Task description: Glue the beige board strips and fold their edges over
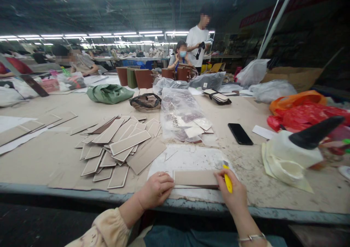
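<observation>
A beige rectangular panel point(195, 177) lies flat near the table's front edge, on a white sheet point(158, 168). Closed on the panel's left end is my left hand point(158, 189), its fingers bent together. My right hand point(235, 192) grips a yellow utility knife point(228, 181), blade end pointing away from me. The thumb and index finger of that same hand touch the panel's right end. Left of the sheet sits a loose heap of similar panels point(129, 143), several with pale borders. A larger plain piece point(147, 154) leans at the heap's right side.
Behind the sheet lies a clear plastic bag point(180, 112) with pieces in it. A black phone point(240, 134) is to the right, then a white container point(298, 152) with a black nozzle. Red bags point(308, 117) crowd the right edge. Brown bags point(143, 79) and people point(197, 39) are beyond.
</observation>
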Demonstrator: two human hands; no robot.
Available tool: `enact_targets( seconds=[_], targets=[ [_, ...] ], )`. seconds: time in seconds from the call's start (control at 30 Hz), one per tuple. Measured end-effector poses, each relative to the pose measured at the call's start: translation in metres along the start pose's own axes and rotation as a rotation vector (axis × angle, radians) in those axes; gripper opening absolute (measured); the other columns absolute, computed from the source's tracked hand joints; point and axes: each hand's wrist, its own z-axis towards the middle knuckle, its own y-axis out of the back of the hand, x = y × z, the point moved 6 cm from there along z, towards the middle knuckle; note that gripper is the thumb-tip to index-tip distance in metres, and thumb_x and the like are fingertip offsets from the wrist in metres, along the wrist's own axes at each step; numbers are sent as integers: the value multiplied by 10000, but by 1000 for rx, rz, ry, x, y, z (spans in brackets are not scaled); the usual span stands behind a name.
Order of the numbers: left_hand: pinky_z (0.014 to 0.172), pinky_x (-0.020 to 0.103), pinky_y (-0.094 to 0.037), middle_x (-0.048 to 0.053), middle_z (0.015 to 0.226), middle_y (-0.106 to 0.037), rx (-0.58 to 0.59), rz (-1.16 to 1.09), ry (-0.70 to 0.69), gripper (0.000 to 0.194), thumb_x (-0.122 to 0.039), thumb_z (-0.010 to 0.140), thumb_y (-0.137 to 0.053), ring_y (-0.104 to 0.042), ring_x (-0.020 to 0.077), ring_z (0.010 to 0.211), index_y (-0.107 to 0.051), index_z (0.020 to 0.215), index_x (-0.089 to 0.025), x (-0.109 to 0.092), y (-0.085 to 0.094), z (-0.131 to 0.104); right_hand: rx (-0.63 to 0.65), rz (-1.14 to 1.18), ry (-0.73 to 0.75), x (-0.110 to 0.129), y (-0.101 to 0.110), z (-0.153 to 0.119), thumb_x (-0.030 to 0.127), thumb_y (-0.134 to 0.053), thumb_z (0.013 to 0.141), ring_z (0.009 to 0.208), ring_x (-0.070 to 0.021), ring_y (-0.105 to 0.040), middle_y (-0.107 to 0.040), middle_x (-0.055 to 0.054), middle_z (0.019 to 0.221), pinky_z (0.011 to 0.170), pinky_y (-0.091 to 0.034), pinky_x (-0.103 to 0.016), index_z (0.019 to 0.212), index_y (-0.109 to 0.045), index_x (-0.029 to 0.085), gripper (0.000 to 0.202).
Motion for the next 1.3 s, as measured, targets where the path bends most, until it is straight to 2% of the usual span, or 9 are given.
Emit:
enact_targets(
  seconds=[0.6, 0.83, 1.13, 1.3],
  targets=[
    [815, 333, -496, 53, 933, -683, -6, 22, -13, 164, -154, 878, -526, -597, 178, 879, -668, 953, -187, 1, -2, -2, 24, 2, -16, -6, -3, -1, 517, -515, 851, 569, -148, -629, -622, 37, 685, 582, -451, -249, 807, -570, 239, 287],
    [815, 334, -494, 50, 921, -681, -13, 19, -17, 153, -146, 876, -528, -591, 178, 869, -667, 931, -182, 1, -3, -2, 4, -10, 16, -5, -4, -1, 510, -506, 855, 549, -141, -619, -621, 38, 661, 561, -445, -239, 803, -577, 239, 285],
    [825, 339, -479, 58, 939, -649, 37, 33, 3, 156, -165, 894, -507, -565, 178, 876, -658, 930, -179, 2, -4, -1, -26, -68, 87, -1, -3, 0, 485, -498, 867, 547, -150, -605, -607, 30, 610, 550, -436, -234, 794, -584, 235, 274],
    [807, 328, -477, 59, 879, -632, 44, 28, 13, 166, -168, 904, -494, -555, 174, 854, -660, 889, -172, 2, -3, 0, -37, -75, 127, -4, -7, -1, 465, -510, 866, 535, -146, -601, -621, 18, 624, 529, -427, -225, 785, -581, 228, 260]
  ],
)
